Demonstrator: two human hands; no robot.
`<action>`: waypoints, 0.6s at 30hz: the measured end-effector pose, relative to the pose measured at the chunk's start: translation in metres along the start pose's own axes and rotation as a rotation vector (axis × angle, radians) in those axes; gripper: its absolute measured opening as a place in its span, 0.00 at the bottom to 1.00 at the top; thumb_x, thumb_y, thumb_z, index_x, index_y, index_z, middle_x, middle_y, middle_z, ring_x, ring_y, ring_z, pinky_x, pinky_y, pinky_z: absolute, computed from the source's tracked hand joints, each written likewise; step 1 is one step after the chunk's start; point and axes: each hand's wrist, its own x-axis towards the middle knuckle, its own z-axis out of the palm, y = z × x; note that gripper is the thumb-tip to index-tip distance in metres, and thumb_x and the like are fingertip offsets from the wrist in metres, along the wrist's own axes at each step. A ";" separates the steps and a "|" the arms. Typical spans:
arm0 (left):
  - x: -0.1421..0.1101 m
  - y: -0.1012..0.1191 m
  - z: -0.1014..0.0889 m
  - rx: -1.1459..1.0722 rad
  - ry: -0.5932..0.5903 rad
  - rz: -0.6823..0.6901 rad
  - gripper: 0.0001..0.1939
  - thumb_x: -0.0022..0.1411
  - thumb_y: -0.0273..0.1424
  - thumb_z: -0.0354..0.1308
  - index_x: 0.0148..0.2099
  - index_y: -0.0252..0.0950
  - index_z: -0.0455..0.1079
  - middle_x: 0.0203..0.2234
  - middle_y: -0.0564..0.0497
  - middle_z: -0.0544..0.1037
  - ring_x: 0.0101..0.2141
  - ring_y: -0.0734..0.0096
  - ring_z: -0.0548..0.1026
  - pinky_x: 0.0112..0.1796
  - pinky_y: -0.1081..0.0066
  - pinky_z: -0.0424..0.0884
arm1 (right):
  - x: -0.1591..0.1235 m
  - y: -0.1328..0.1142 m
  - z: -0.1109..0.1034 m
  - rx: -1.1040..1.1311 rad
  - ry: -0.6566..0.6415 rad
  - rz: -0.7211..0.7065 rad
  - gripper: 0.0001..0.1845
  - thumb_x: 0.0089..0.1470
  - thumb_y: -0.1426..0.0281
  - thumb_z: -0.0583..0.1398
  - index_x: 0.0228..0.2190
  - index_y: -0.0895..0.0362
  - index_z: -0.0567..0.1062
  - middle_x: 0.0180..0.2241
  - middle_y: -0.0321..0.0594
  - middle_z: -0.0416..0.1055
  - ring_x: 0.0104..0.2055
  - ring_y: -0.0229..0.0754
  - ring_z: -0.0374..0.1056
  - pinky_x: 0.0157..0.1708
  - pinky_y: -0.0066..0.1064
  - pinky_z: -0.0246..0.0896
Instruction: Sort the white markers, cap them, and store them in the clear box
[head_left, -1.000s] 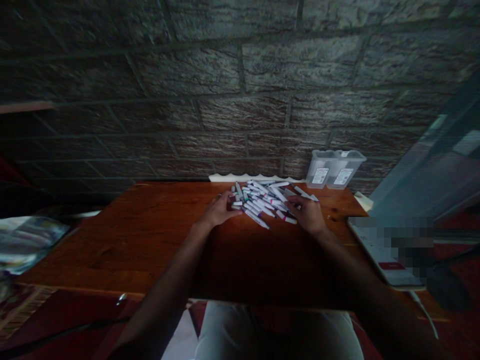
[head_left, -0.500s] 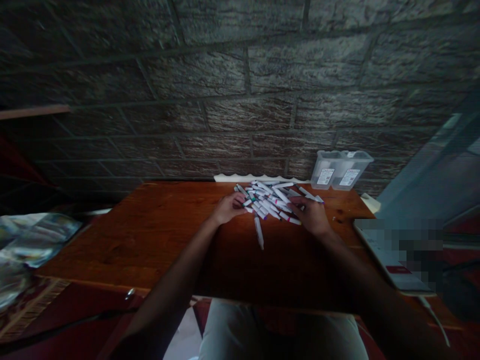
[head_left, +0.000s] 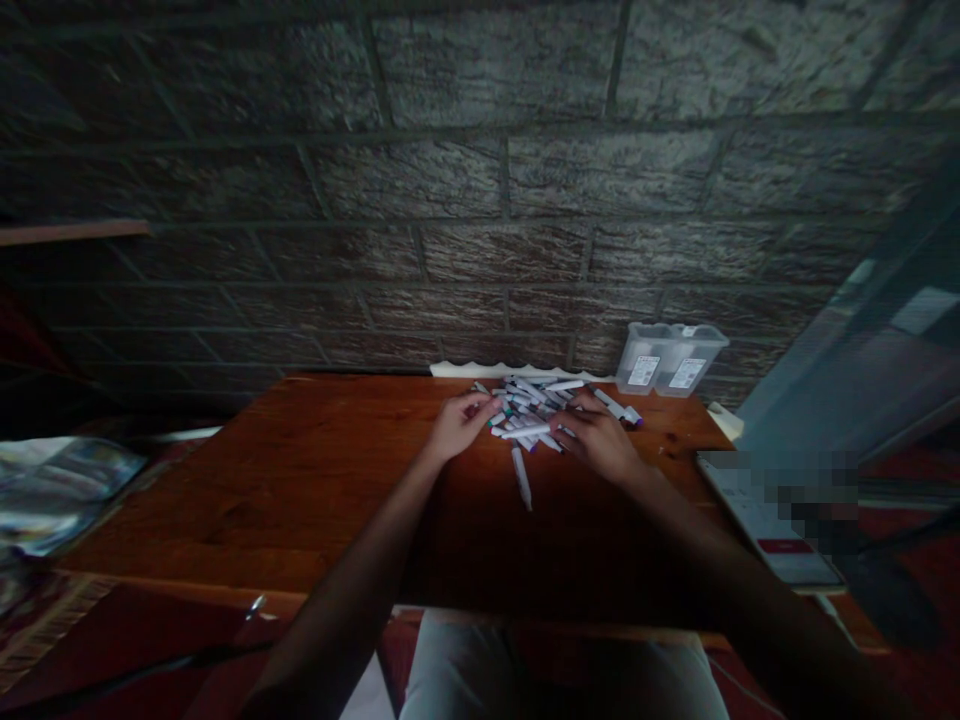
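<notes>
Heap of markers [head_left: 531,392] between left hand [head_left: 465,424] and right hand [head_left: 596,436]

The heap lies toward the far edge of the desk [head_left: 300,480]. At its near side, a long white marker [head_left: 523,432] lies crosswise between the hands, its right end meeting the right hand's fingertips; whether that grip is closed on it cannot be told. The other fingers of the right hand spread over the heap's right side.

The left hand's grip is narrow, thumb and forefinger close together at the heap's left edge; whether anything is pinched there is unclear.

A loose marker [head_left: 522,480] points toward the person, just in front of the heap. Two clear containers [head_left: 681,362] stand beyond the right hand.
</notes>
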 end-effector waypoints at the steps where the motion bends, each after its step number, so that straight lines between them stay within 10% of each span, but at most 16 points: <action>1: -0.001 0.003 0.002 -0.047 -0.020 -0.011 0.17 0.62 0.43 0.58 0.35 0.32 0.76 0.29 0.49 0.79 0.30 0.70 0.74 0.33 0.73 0.68 | 0.008 -0.001 -0.003 -0.015 -0.013 -0.064 0.09 0.61 0.68 0.57 0.33 0.55 0.77 0.31 0.44 0.74 0.40 0.46 0.66 0.40 0.35 0.59; 12: -0.002 0.011 -0.010 -0.361 -0.313 -0.110 0.18 0.55 0.42 0.65 0.38 0.30 0.80 0.32 0.46 0.82 0.32 0.67 0.76 0.35 0.71 0.70 | 0.085 -0.026 -0.033 -0.094 -0.231 -0.438 0.10 0.64 0.69 0.54 0.39 0.52 0.76 0.41 0.41 0.74 0.50 0.45 0.64 0.46 0.36 0.58; 18: 0.000 0.004 -0.019 -0.359 -0.020 -0.238 0.22 0.53 0.47 0.64 0.32 0.30 0.77 0.25 0.49 0.78 0.25 0.73 0.71 0.27 0.75 0.65 | 0.056 -0.053 -0.018 -0.089 -0.122 0.225 0.14 0.63 0.66 0.53 0.37 0.55 0.78 0.38 0.46 0.76 0.43 0.48 0.69 0.43 0.36 0.61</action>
